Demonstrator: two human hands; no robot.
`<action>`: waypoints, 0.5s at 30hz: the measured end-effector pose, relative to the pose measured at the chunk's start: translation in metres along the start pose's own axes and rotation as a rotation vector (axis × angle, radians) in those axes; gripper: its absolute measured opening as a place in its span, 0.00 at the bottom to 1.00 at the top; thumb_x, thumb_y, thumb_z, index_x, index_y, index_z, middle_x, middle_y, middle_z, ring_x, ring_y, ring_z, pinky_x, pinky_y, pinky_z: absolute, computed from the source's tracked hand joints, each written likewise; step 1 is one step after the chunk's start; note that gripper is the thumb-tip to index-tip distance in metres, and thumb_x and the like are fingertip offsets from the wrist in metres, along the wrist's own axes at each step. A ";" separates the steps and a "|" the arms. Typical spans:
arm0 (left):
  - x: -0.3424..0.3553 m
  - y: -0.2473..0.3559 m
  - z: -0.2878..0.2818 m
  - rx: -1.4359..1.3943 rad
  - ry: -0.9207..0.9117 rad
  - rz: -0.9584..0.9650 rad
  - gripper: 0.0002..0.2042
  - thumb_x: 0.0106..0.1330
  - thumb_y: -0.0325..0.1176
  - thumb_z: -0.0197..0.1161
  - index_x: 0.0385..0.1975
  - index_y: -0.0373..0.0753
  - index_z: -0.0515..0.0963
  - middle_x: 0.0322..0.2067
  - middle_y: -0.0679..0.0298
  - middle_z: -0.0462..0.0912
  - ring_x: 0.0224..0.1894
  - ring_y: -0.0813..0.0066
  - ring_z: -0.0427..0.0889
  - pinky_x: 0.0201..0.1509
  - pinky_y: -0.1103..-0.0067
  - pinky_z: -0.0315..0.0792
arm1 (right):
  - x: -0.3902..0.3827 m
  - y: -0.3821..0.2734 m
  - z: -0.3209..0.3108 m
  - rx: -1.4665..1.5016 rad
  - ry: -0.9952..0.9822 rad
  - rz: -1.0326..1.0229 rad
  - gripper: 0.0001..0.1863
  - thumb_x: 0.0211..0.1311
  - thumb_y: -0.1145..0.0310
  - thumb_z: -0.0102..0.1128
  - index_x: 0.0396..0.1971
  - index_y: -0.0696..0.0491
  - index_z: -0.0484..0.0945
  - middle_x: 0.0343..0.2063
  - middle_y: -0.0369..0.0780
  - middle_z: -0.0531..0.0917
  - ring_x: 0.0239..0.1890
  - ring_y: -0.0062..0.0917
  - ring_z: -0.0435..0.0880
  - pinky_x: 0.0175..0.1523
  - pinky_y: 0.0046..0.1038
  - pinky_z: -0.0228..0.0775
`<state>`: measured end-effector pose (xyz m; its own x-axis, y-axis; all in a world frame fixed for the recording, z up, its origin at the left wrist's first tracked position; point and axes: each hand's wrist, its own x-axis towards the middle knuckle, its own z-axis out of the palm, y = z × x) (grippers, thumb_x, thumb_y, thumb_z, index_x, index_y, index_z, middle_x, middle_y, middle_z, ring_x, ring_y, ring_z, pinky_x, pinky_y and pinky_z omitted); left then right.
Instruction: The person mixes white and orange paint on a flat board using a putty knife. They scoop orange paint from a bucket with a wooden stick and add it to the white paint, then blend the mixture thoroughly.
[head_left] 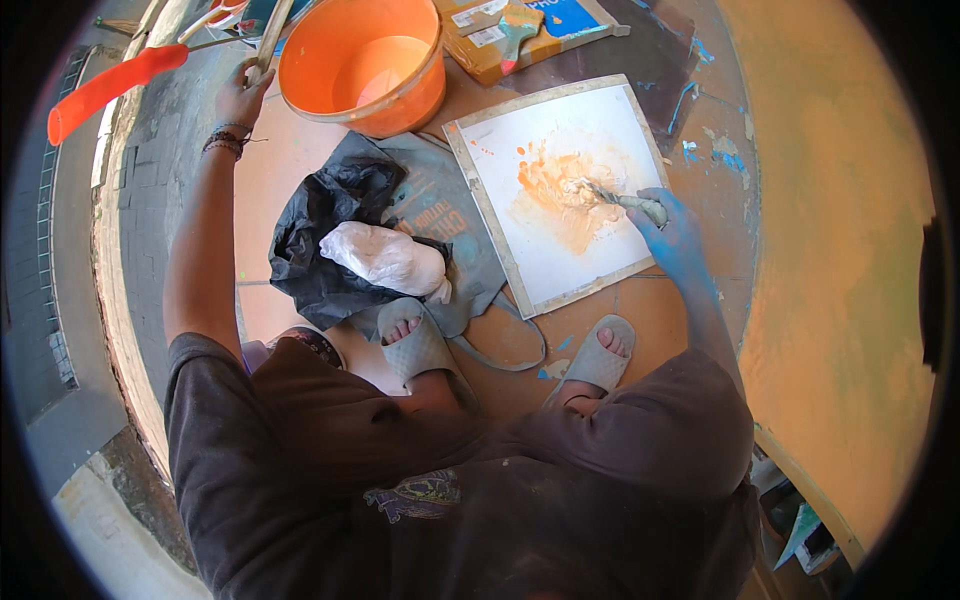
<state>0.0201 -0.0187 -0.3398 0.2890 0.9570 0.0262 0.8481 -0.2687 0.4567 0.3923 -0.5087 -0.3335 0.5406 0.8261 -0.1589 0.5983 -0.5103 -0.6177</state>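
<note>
Head view: your right hand (666, 222) closes round grey-handled tool (640, 206), tip in orange-white paste (560, 188) on white board (550, 280). Keep tip low, press evenly, fold paste inward. Left hand (241, 97) is at pale stick (272, 38); cannot tell if it grips.

Looks like smooth, semi-gloss plastic for bucket (428, 95); thin, crinkly plastic for blk bag (308, 222), this side of bucket; smooth white finish for board (540, 280), rt. of bucket, w/ rough, thick paste (562, 210).
</note>
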 end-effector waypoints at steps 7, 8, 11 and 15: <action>-0.001 -0.011 -0.019 0.283 0.195 0.153 0.22 0.60 0.49 0.60 0.52 0.48 0.73 0.40 0.52 0.82 0.41 0.55 0.82 0.43 0.69 0.74 | 0.005 -0.001 0.001 -0.073 0.003 -0.030 0.16 0.55 0.62 0.62 0.41 0.54 0.76 0.32 0.47 0.83 0.34 0.36 0.82 0.39 0.34 0.73; -0.003 -0.011 -0.021 0.341 0.256 0.159 0.20 0.61 0.48 0.59 0.51 0.48 0.74 0.40 0.52 0.82 0.42 0.54 0.81 0.42 0.69 0.74 | 0.007 0.003 0.003 -0.030 0.015 -0.049 0.16 0.55 0.62 0.62 0.41 0.54 0.76 0.32 0.46 0.83 0.34 0.36 0.83 0.39 0.34 0.73; -0.050 0.051 -0.031 0.319 0.540 0.262 0.13 0.63 0.40 0.58 0.43 0.43 0.76 0.37 0.52 0.81 0.37 0.53 0.80 0.39 0.68 0.73 | 0.006 0.008 0.000 -0.140 -0.004 -0.036 0.15 0.55 0.61 0.62 0.40 0.55 0.77 0.31 0.46 0.83 0.33 0.36 0.82 0.39 0.33 0.72; -0.140 0.132 -0.006 -0.014 0.500 0.996 0.07 0.57 0.22 0.62 0.35 0.35 0.76 0.28 0.56 0.76 0.28 0.58 0.75 0.34 0.70 0.70 | 0.008 0.019 -0.016 -0.112 -0.176 0.111 0.14 0.54 0.63 0.61 0.38 0.54 0.78 0.30 0.46 0.82 0.35 0.39 0.81 0.41 0.34 0.71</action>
<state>0.0889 -0.1874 -0.2784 0.6232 0.2522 0.7403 0.3311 -0.9426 0.0425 0.4175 -0.5151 -0.3343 0.5011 0.7872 -0.3595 0.6081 -0.6158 -0.5010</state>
